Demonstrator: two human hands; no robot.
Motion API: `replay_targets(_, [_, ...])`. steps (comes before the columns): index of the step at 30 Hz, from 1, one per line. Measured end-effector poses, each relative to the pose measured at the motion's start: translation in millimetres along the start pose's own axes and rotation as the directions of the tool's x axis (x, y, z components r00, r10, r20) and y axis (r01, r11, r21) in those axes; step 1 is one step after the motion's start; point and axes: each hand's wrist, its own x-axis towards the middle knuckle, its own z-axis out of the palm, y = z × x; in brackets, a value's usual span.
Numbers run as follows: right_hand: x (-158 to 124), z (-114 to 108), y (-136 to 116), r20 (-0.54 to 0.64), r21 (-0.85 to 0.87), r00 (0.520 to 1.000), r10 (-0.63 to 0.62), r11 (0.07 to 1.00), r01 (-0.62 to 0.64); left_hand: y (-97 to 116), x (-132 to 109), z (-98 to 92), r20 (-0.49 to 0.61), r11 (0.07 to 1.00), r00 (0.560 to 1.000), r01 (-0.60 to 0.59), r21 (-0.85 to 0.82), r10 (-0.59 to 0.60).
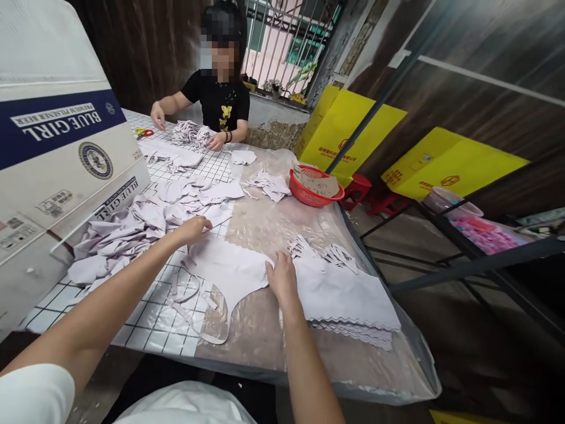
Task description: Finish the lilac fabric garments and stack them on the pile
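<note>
A pale lilac garment piece (241,268) with scalloped edges and thin straps (216,338) lies spread on the table before me. My right hand (283,275) rests at its right edge, thumb and fingers apart, between it and a neat stack of matching pieces (344,294). My left hand (195,229) is at the garment's far left corner, beside a loose heap of the same cloth (128,229). Its fingers are curled together, and what they hold, if anything, is hidden. Loose straps (180,294) trail from the garment's left side over the checked cover.
A large beer carton (57,147) stands at the left. Across the table (260,359), a co-worker (220,100) handles a bundle of cloth strips (192,134) near scissors (143,132). A red basket (315,187) holds cardboard at the far right edge. A metal frame (424,277) stands right.
</note>
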Motion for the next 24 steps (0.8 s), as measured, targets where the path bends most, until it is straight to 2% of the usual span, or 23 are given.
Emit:
replay_targets(3, [33.7, -0.6, -7.0, 0.183, -0.076, 0.981, 0.058, 0.996, -0.044, -0.9, 11.5, 3.8, 0.03, 1.0, 1.0, -0.006, -0.024, 0.006])
replay_targets(6, [55.3, -4.3, -10.6, 0.301, -0.049, 0.954, 0.01, 0.999, 0.005, 0.5, 14.0, 3.3, 0.025, 0.996, 1.0, -0.003, -0.084, 0.005])
replay_targets(8, [57.2, -10.8, -14.9, 0.328, -0.023, 0.944, -0.048, 0.998, 0.058, 6.3, 8.2, 3.8, 0.006, 0.989, 1.0, 0.031, -0.142, -0.03])
replay_targets(10, [47.3, -19.4, -22.5, 0.275, 0.02, 0.952, -0.136, 0.99, 0.136, 17.9, -4.6, 9.2, 0.023, 0.974, 0.997, 0.071, -0.216, -0.068])
replay_targets(11, [38.3, -23.4, -27.4, 0.228, 0.058, 0.95, -0.213, 0.977, 0.205, 25.6, -13.2, 14.6, 0.067, 0.946, 0.993, 0.109, -0.307, -0.093])
replay_targets(12, [27.3, -26.5, -32.8, 0.175, 0.105, 0.935, -0.309, 0.95, 0.294, 34.2, -22.6, 21.6, 0.126, 0.894, 0.986, 0.156, -0.419, -0.112])
replay_targets(13, [14.8, -28.7, -38.3, 0.125, 0.152, 0.902, -0.412, 0.907, 0.393, 43.1, -32.3, 29.7, 0.206, 0.782, 0.969, 0.23, -0.579, -0.133])
replay_targets(14, [1.7, -29.7, -43.8, 0.087, 0.195, 0.854, -0.513, 0.85, 0.49, 51.6, -41.6, 38.3, 0.263, 0.629, 0.953, 0.296, -0.719, -0.148])
replay_targets(16, [-22.9, -29.5, -53.4, 0.078, 0.24, 0.754, -0.652, 0.747, 0.62, 65.2, -56.9, 53.4, 0.281, 0.322, 0.94, 0.331, -0.887, -0.191])
replay_targets(17, [-33.2, -28.7, -56.9, 0.096, 0.238, 0.726, -0.681, 0.724, 0.647, 69.3, -62.4, 58.5, 0.255, 0.231, 0.941, 0.306, -0.924, -0.223])
replay_targets(18, [-41.7, -28.0, -59.4, 0.124, 0.225, 0.713, -0.69, 0.719, 0.657, 71.4, -66.6, 61.4, 0.224, 0.179, 0.941, 0.273, -0.945, -0.253])
replay_targets(20, [-53.0, -27.5, -60.8, 0.196, 0.198, 0.72, -0.666, 0.746, 0.636, 70.6, -71.5, 60.4, 0.17, 0.144, 0.942, 0.219, -0.965, -0.288])
replay_targets(22, [-57.9, -28.2, -58.1, 0.278, 0.22, 0.742, -0.611, 0.792, 0.57, 67.3, -73.9, 52.2, 0.109, 0.101, 0.938, 0.149, -0.984, -0.328])
replay_targets(24, [-57.4, -29.1, -53.7, 0.319, 0.323, 0.756, -0.572, 0.815, 0.481, 67.5, -76.3, 40.2, 0.036, 0.008, 0.922, 0.042, -0.999, -0.385])
